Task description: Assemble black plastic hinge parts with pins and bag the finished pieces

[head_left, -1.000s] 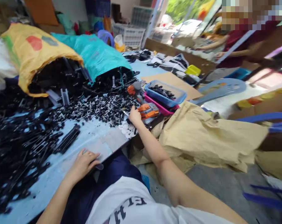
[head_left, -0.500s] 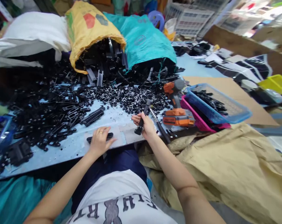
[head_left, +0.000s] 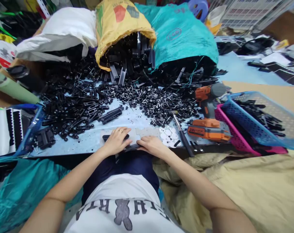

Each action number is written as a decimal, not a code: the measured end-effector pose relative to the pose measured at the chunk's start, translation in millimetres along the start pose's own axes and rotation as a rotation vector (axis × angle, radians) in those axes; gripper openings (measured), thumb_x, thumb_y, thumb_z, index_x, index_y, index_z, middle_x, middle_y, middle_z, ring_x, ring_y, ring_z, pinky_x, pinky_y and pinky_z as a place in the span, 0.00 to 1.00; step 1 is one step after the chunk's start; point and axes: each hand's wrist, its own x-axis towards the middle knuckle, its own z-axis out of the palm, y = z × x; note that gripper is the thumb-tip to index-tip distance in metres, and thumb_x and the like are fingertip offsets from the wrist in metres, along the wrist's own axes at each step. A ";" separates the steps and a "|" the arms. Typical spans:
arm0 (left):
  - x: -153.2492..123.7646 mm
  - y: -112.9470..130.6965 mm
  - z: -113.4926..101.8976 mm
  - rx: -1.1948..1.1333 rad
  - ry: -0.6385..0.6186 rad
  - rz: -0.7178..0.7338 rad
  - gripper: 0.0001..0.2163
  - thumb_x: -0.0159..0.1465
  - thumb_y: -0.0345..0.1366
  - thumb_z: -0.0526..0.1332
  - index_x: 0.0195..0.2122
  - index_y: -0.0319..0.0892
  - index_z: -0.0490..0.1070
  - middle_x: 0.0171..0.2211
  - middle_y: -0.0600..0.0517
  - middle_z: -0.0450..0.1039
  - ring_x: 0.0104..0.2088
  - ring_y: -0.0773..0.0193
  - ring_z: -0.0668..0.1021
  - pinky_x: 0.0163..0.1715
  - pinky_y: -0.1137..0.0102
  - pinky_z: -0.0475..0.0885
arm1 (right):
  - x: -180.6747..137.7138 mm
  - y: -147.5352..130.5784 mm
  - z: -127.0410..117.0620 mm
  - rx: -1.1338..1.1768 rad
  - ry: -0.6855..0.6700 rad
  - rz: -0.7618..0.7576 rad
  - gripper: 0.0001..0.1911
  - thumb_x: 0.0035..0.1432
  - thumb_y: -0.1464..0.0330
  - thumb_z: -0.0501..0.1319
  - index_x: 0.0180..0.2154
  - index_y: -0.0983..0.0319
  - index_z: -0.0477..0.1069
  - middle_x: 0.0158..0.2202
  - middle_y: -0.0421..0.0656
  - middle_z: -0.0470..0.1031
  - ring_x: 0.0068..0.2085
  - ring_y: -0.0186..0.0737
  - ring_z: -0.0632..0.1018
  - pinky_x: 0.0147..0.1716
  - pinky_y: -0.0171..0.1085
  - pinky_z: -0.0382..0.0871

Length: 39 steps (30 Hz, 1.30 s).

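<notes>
Black parts (head_left: pixel 106 138) lie under the left hand (head_left: pixel 117 140) and in the blue basket (head_left: pixel 241 121).

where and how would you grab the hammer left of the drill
Probably by the dark lower handle of the hammer, coming from the near side, slightly left: it slants toward the person, its end reaching the table's front edge, while the drill crowds its right.

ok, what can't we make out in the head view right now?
- Head: black bar, middle hidden by left hand.
- Head: dark part, partly covered by right hand; grip unclear.
- Head: right blue basket, cut off by right edge.
- Head: small parts, too tiny, jumbled to count.
</notes>
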 end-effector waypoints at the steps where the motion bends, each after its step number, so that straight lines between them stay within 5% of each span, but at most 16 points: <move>1: 1.4 -5.1 0.4 0.106 -0.038 0.035 0.24 0.61 0.50 0.54 0.54 0.43 0.63 0.53 0.43 0.65 0.55 0.52 0.66 0.54 0.57 0.60 | 2.2 1.2 2.3 -0.035 -0.049 0.022 0.19 0.63 0.55 0.49 0.41 0.61 0.69 0.32 0.45 0.72 0.34 0.38 0.74 0.32 0.35 0.60; 4: 4.6 -18.5 6.1 0.284 -0.143 0.075 0.32 0.54 0.59 0.58 0.53 0.42 0.62 0.52 0.42 0.66 0.53 0.49 0.67 0.51 0.56 0.61 | 8.0 -3.0 5.5 -0.084 -0.096 0.117 0.21 0.63 0.53 0.46 0.40 0.61 0.68 0.33 0.44 0.72 0.33 0.38 0.74 0.29 0.34 0.56; 7: 2.5 -25.7 14.7 0.354 -0.081 0.097 0.32 0.51 0.60 0.60 0.50 0.41 0.62 0.47 0.42 0.68 0.48 0.49 0.71 0.47 0.58 0.64 | 10.8 -13.7 0.8 -0.135 -0.051 0.181 0.22 0.64 0.53 0.44 0.41 0.61 0.67 0.35 0.45 0.72 0.34 0.39 0.73 0.30 0.34 0.54; 12: -4.7 -29.5 21.1 0.356 0.059 0.135 0.19 0.58 0.50 0.59 0.44 0.41 0.65 0.39 0.46 0.71 0.41 0.55 0.74 0.40 0.63 0.67 | 14.9 -26.3 -15.0 -0.208 0.025 0.214 0.20 0.66 0.57 0.44 0.43 0.62 0.66 0.36 0.49 0.72 0.37 0.41 0.72 0.34 0.37 0.54; 21: -0.2 -36.3 15.8 0.318 0.112 0.093 0.26 0.54 0.56 0.60 0.46 0.42 0.66 0.39 0.47 0.73 0.42 0.56 0.75 0.40 0.66 0.67 | 18.7 -28.5 -24.4 -0.245 0.088 0.239 0.20 0.65 0.56 0.46 0.40 0.62 0.68 0.34 0.49 0.72 0.35 0.42 0.71 0.33 0.38 0.54; 31: -3.8 -33.2 21.7 0.281 0.073 0.120 0.30 0.52 0.60 0.59 0.45 0.41 0.68 0.39 0.46 0.73 0.41 0.55 0.75 0.42 0.64 0.67 | 17.4 4.4 -20.4 -0.240 0.080 0.028 0.19 0.65 0.56 0.46 0.39 0.62 0.69 0.35 0.46 0.71 0.34 0.38 0.70 0.32 0.36 0.52; 34: 22.3 -26.4 18.7 0.277 0.013 0.120 0.28 0.57 0.57 0.57 0.52 0.42 0.63 0.47 0.45 0.70 0.48 0.55 0.72 0.45 0.63 0.66 | 14.6 20.4 -6.0 -0.164 0.114 0.030 0.21 0.63 0.54 0.48 0.38 0.63 0.70 0.35 0.46 0.71 0.35 0.38 0.70 0.31 0.35 0.53; 39: 124.1 -21.3 3.3 0.497 0.148 -0.102 0.14 0.64 0.29 0.49 0.49 0.33 0.66 0.47 0.38 0.69 0.49 0.51 0.68 0.46 0.59 0.63 | -2.8 36.3 14.8 -0.074 0.165 0.040 0.22 0.62 0.54 0.50 0.40 0.64 0.72 0.35 0.47 0.72 0.38 0.39 0.71 0.36 0.37 0.56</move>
